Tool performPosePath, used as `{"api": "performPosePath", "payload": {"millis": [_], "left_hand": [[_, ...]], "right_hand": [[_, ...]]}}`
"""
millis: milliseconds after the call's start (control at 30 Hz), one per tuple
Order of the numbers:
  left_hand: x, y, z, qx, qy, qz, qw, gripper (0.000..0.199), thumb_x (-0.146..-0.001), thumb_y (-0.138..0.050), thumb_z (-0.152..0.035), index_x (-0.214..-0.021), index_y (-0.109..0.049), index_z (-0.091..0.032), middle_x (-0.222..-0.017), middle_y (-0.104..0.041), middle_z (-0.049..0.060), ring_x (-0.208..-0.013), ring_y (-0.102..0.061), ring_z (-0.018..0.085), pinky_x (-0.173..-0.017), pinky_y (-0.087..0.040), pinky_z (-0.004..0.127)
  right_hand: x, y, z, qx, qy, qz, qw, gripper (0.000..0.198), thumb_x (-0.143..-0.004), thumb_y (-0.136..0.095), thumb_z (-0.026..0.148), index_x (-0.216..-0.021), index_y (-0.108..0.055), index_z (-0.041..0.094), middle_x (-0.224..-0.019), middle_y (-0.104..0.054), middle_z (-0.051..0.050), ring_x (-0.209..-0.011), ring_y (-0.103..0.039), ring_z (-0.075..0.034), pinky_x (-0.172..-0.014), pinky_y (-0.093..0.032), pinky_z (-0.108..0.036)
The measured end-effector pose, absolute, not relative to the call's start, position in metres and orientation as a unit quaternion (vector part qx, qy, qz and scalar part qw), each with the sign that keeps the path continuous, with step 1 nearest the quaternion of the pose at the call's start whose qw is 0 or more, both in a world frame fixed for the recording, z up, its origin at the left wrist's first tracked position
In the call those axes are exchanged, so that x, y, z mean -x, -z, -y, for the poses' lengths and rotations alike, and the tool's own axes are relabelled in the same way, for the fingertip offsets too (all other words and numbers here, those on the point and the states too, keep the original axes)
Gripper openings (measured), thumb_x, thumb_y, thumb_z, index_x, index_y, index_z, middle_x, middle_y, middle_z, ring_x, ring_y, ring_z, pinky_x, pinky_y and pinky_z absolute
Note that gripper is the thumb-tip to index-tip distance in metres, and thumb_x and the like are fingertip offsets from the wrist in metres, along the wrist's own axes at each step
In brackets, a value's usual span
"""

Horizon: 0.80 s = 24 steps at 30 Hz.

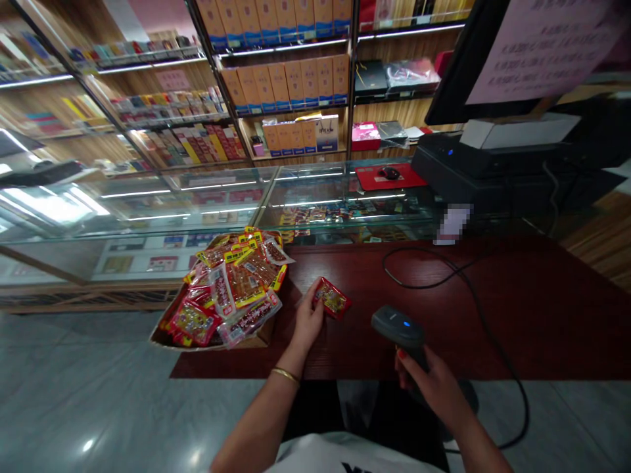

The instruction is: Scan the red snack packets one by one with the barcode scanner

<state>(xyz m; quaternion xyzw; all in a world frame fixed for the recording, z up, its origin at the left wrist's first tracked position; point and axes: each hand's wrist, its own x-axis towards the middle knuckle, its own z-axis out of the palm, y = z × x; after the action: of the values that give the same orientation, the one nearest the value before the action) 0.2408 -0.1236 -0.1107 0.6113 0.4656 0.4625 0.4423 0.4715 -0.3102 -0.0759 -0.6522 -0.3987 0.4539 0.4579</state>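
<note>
Scanner in my right hand [431,381], red packet [336,301] in my left hand [308,318].
Nearest my remote eye, the right fingers wrap the handle of the dark scanner [398,326], a blue light glowing on top and its head angled toward the packet, the two apart; a gold bracelet [286,375] circles my left wrist. Beyond it, the left thumb and fingers pinch the packet's left edge over the dark red counter [355,351]; whether it touches the wood, I can't tell. Left of that hand I see an open carton [260,338] heaped with snack packets [246,279]. Farther off stand the glass case [315,187], a mouse [390,173] on a red mat [413,176], then shelves of tan boxes [290,82].
</note>
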Motion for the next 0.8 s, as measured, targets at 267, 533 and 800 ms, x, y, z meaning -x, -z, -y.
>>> {"api": "performPosePath", "payload": {"millis": [267, 533, 800], "left_hand": [[-0.232, 0.092, 0.131, -0.648, -0.417, -0.531, 0.353, 0.019, -0.081, -0.066, -0.025, -0.092, -0.079, -0.018, -0.093, -0.077, 0.008, -0.091, -0.069, 0.022, -0.089, -0.054, 0.034], [-0.237, 0.079, 0.124, -0.558, -0.426, -0.486, 0.520, 0.018, -0.068, -0.077, -0.025, -0.084, -0.072, -0.019, -0.080, -0.075, 0.002, -0.074, -0.068, 0.019, -0.074, -0.053, 0.030], [-0.270, 0.119, 0.109, -0.310, -0.535, -0.396, 0.678, 0.050, -0.065, -0.082, -0.027, -0.110, -0.063, -0.017, -0.105, -0.076, 0.010, -0.099, -0.075, 0.028, -0.098, -0.056, 0.053]], "right_hand": [[-0.459, 0.079, 0.304, 0.652, -0.453, 0.409, 0.450, 0.046, -0.087, -0.067, 0.067, -0.089, -0.066, 0.021, -0.065, -0.068, 0.000, -0.058, -0.064, -0.018, -0.058, -0.051, -0.029], [-0.453, 0.068, 0.300, 0.637, -0.462, 0.392, 0.477, 0.056, -0.083, -0.066, 0.077, -0.086, -0.067, 0.020, -0.072, -0.073, -0.004, -0.056, -0.066, -0.018, -0.054, -0.051, -0.029], [-0.441, 0.066, 0.301, 0.607, -0.506, 0.343, 0.507, 0.058, -0.082, -0.069, 0.077, -0.089, -0.067, 0.020, -0.073, -0.072, -0.003, -0.063, -0.072, -0.022, -0.060, -0.057, -0.032]]}}
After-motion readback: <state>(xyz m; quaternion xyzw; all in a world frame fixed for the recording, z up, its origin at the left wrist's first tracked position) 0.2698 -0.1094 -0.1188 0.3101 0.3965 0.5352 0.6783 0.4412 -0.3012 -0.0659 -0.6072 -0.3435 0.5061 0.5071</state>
